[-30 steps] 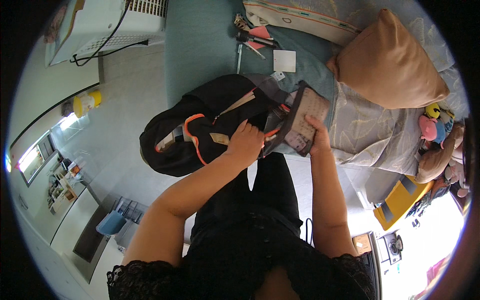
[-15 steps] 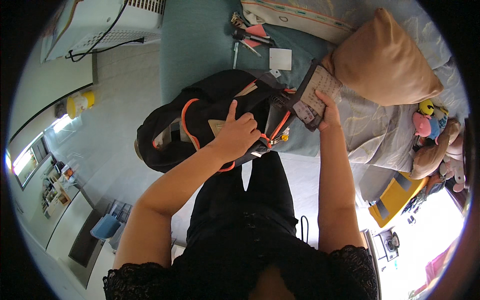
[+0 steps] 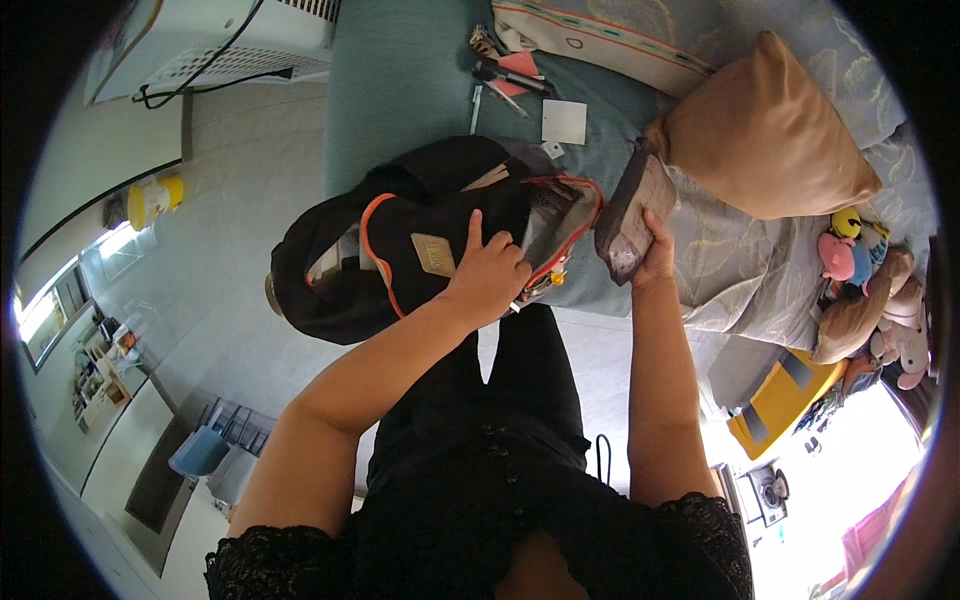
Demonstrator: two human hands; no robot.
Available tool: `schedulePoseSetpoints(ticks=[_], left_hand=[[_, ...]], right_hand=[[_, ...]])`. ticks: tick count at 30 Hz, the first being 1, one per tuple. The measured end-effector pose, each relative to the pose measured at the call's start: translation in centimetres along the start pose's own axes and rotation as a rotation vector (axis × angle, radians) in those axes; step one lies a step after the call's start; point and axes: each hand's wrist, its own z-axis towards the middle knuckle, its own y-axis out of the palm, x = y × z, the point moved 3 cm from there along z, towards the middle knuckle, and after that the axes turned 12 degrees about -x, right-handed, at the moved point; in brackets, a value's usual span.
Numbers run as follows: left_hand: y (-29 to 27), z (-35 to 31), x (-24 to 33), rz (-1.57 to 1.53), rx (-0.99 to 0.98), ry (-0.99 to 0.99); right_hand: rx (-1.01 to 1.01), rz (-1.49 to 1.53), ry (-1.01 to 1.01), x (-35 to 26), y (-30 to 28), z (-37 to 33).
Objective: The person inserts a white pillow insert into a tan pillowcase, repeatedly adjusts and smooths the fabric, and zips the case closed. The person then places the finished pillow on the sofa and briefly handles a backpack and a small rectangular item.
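Note:
A black backpack (image 3: 350, 240) with orange-red zip trim lies on its side along the near edge of the bed. Its right-hand compartment gapes, showing a grey lining (image 3: 568, 215). My left hand (image 3: 485, 270) presses on the backpack beside that opening, one finger stretched out and the others bent over the fabric. Just right of the opening, my right hand (image 3: 655, 250) grips a brown-and-dark printed pouch (image 3: 632, 215) by its right side. The pouch is tilted, with its thick side toward me, and stands apart from the bag. What is inside it is hidden.
Beyond the bag, a white square of paper (image 3: 564, 122), a pen (image 3: 475, 110), a dark cylindrical item (image 3: 505, 75) and a pink paper (image 3: 521, 65) lie on the green bedding (image 3: 390, 80). A brown pillow (image 3: 770, 140) and plush toys (image 3: 840, 255) are at right.
The pouch has come away from the backpack's mouth and turned from its flat face to its thick side. The opening now shows wider, and my left hand has shifted slightly right.

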Motion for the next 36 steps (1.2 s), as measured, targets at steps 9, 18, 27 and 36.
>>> schedulePoseSetpoints(ticks=[9,18,27,36], left_hand=[[3.4,1.4,3.8,0.077,0.269,0.089],[6.0,3.4,0.7,0.035,0.113,-0.090],[3.6,-0.6,-1.6,-1.349,0.216,-0.500],[4.2,-2.0,0.3,-1.700,0.292,-0.520]], right_hand=[[0.016,0.018,-0.012,4.0,-5.0,-6.5],[0.336,-0.232,0.092,6.2,-11.4,-4.5],[0.637,-1.935,-0.410,6.1,-4.9,-2.9],[0.042,-1.776,-0.296,14.6,5.9,-8.2]])
